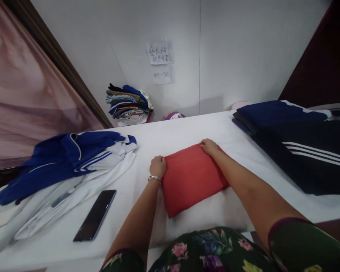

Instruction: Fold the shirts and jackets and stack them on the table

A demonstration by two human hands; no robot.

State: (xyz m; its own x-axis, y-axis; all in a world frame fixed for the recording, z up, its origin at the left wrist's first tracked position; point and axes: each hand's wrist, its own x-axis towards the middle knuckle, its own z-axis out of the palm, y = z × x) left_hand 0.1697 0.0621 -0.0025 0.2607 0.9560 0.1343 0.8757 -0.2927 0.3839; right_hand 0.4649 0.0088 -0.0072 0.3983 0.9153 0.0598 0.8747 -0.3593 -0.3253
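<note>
A red folded garment (194,179) lies as a flat rectangle in front of me, its near edge close to my body. My left hand (158,167), with a bracelet at the wrist, is closed on its far left corner. On the far edge, near the right corner, my right hand (209,146) is closed with curled fingers. My right forearm crosses over the garment's right side. The fingertips of both hands are partly hidden. Which kind of garment it is cannot be told from its folded shape.
The white table (170,132) carries a loose blue and white jacket (82,151) and a black phone (96,215) at left. Dark folded clothes (306,151) with white stripes are stacked at right. Behind the table stands a clothes pile (129,102), below handwritten paper signs (161,53) on the wall.
</note>
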